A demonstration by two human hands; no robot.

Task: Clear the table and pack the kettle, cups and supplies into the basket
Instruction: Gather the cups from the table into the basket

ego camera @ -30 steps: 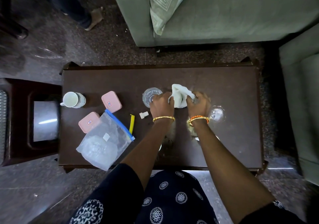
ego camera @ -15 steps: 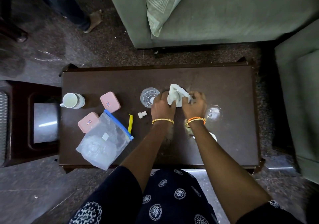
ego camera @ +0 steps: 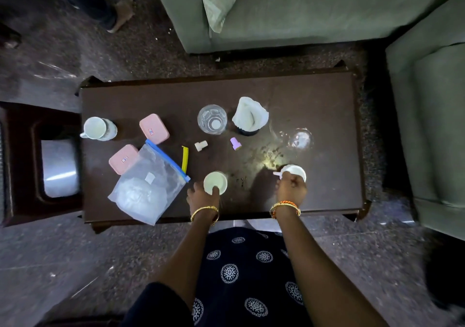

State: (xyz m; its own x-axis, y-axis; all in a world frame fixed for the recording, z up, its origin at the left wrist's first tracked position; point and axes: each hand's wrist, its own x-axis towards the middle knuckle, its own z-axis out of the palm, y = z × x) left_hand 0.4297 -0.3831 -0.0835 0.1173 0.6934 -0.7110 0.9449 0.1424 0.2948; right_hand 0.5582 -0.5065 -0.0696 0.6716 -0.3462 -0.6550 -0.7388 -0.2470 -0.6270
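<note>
from the head view we have both hands at the near edge of the table (ego camera: 314, 95), left hand (ego camera: 201, 195) pinching the rim of a pale cup (ego camera: 215, 182), right hand (ego camera: 292, 188) closed on the handle side of a white cup (ego camera: 295, 171). best lift each straight up and level, firm grip, clear of the zip bag (ego camera: 148, 188). both cups are small, upright, seemingly empty; no basket shows.

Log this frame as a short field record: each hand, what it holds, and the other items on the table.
left hand: grips rim of near white cup, thumb inside
right hand: on handled white cup
white cloth: draped over a dark object, released
glass: upright, beside cloth
far-left mug: untouched
pink boxes: two, closed
zip bag: lying flat
table: dark wood
basket: not seen
</note>
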